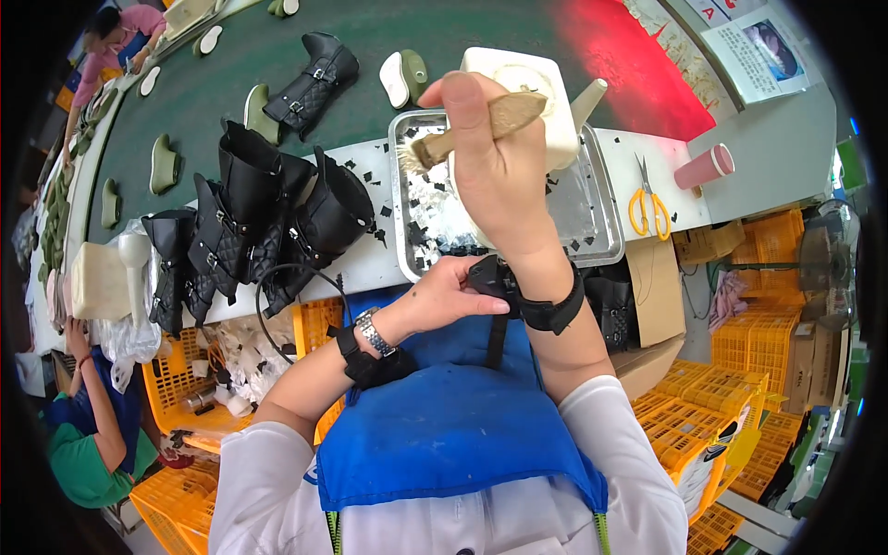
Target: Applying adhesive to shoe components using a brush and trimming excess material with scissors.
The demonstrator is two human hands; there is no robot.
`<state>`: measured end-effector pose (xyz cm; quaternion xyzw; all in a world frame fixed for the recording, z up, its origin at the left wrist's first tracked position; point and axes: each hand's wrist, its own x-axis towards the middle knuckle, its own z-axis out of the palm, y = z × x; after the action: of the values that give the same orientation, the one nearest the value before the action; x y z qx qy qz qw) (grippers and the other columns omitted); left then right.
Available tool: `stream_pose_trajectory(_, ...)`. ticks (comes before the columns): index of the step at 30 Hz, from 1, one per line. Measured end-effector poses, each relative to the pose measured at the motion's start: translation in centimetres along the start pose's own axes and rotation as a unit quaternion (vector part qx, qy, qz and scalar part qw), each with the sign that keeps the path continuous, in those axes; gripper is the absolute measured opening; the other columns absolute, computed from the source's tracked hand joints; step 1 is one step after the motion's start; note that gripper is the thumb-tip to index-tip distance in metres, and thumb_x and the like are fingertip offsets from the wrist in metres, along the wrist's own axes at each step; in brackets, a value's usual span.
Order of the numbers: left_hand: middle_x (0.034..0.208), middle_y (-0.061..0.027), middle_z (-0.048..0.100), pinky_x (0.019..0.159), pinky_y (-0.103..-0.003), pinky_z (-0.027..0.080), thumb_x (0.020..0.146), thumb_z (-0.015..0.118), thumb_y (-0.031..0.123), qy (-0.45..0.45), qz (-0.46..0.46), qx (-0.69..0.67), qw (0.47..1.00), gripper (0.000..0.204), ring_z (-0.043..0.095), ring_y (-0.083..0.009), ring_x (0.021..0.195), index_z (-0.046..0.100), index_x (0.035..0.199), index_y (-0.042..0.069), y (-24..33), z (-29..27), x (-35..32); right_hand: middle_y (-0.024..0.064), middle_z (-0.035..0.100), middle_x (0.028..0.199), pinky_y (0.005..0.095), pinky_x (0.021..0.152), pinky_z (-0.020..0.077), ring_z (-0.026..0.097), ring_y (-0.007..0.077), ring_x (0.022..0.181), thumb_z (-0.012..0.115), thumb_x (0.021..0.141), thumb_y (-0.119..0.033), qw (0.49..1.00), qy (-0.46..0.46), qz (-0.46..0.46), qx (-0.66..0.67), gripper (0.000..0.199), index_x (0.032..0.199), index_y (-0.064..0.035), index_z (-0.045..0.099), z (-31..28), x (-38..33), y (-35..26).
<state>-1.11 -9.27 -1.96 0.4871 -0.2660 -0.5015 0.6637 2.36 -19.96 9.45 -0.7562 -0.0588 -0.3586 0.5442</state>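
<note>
My right hand [499, 176] is raised over a metal tray [606, 222], closed around the wooden handle of a brush [513, 113] whose pale bristles point left. Behind that hand stands a white plastic container [513, 63], partly hidden by it. Close to my body, my left hand [435, 303] has its fingers round a small black device [488, 276] on a strap at my right wrist. Left of the tray, several black quilted boots [250, 171] with buckles stand crowded together, and another black boot [319, 83] lies farther back.
Yellow-handled scissors [649, 211] and a pink cup [705, 167] are right of the tray. Green shoes [165, 165] are scattered over the dark green surface [444, 28]. Orange crates [703, 407] stand below. Other people [111, 42] are at the left.
</note>
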Motion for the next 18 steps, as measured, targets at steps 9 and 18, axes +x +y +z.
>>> stream_pose_trajectory(9,0.103,0.0008,0.061,0.081,-0.022,0.043,0.077,0.068,0.011,-0.056,0.027,-0.061,0.996,0.036,0.053,-0.0038,0.089,0.058,0.110,0.002,-2.2,-2.2,0.5,0.0078,0.050,0.058,0.0304,0.051,0.0388,0.047,0.0225,0.053,0.052,0.088,-0.042,0.998,-0.032,0.035,0.048,0.044,0.070,-0.0020,0.057,1.5,-0.4,-0.5)
stream_pose_trajectory(18,0.109,-0.0086,0.060,0.093,-0.029,0.042,0.076,0.068,0.006,0.128,0.074,0.202,0.968,0.057,0.056,-0.0144,0.102,0.044,0.128,0.004,0.7,-3.3,-3.7,0.0088,0.058,0.073,0.0275,0.057,0.0435,0.055,0.0146,0.060,0.050,0.091,-0.025,0.998,0.011,0.053,-0.019,0.030,0.079,0.0014,0.060,-3.2,-1.7,1.2)
